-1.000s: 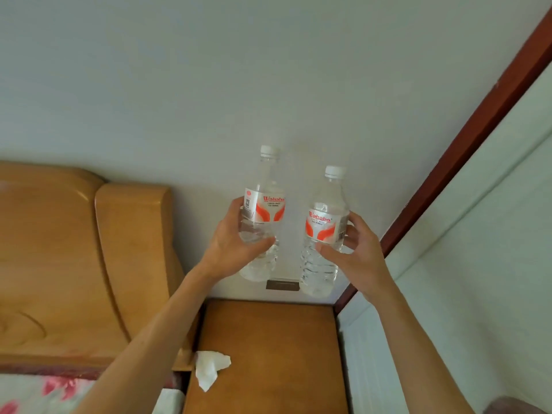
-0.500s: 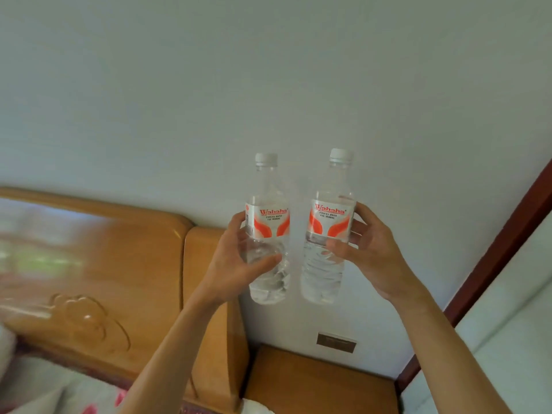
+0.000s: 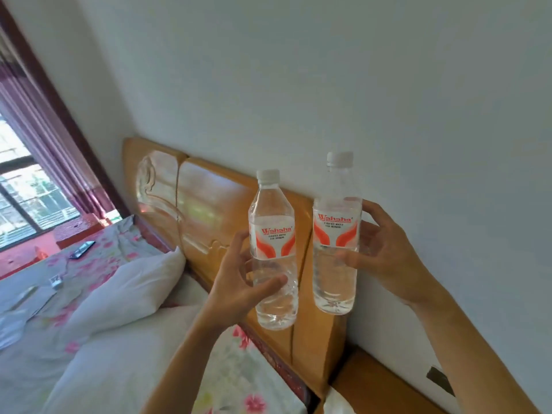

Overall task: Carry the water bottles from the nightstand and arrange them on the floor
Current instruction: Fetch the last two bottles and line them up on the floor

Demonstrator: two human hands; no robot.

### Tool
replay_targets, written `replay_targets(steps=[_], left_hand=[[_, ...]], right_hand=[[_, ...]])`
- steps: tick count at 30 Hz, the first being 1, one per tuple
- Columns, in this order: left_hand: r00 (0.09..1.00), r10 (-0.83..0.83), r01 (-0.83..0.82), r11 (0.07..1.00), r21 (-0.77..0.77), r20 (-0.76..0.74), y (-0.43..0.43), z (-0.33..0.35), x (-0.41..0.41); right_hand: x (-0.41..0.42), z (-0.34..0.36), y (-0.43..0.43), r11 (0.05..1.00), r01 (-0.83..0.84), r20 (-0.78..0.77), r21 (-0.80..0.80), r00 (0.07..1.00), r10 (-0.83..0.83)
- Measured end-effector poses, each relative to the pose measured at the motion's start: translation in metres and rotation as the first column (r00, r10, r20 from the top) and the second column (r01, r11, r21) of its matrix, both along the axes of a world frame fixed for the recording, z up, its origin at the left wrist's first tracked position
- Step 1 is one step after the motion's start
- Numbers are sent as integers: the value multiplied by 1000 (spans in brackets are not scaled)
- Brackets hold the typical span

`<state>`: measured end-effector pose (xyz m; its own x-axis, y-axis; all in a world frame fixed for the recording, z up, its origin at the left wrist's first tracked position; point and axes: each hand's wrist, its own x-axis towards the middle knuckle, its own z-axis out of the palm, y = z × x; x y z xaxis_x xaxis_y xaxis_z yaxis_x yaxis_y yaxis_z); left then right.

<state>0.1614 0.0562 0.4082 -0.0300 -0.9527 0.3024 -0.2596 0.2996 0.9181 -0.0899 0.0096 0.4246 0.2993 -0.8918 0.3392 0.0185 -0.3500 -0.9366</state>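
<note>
Two clear water bottles with white caps and red-and-white labels are held upright in the air, side by side. My left hand (image 3: 239, 282) grips the left bottle (image 3: 273, 234) around its lower half, thumb across the front. My right hand (image 3: 379, 252) holds the right bottle (image 3: 336, 222) at its label, fingers curled behind it. The bottles do not touch each other. The wooden nightstand (image 3: 385, 389) shows only as a corner at the lower right, below the bottles.
A wooden headboard (image 3: 203, 210) runs behind the bottles against a white wall. The bed with white pillows (image 3: 128, 282) and a flowered sheet lies to the left. A dark phone (image 3: 82, 249) rests on the bed. A window with purple curtains is at far left.
The view has swung left from the nightstand toward the bed and window. Both hands still hold their bottles, carried along with the turn.
</note>
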Motion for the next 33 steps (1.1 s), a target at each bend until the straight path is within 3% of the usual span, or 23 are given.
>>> replay_targets(steps=[13, 23, 33], left_hand=[[909, 406, -411, 911, -36, -95, 158, 17, 177], [774, 627, -632, 774, -43, -90, 307, 24, 301], [622, 778, -782, 624, -15, -92, 440, 27, 371]], right_hand=[[194, 14, 63, 912, -411, -13, 1, 912, 411], [343, 15, 170, 859, -512, 59, -18, 857, 512], [462, 21, 260, 673, -739, 31, -33, 672, 740]])
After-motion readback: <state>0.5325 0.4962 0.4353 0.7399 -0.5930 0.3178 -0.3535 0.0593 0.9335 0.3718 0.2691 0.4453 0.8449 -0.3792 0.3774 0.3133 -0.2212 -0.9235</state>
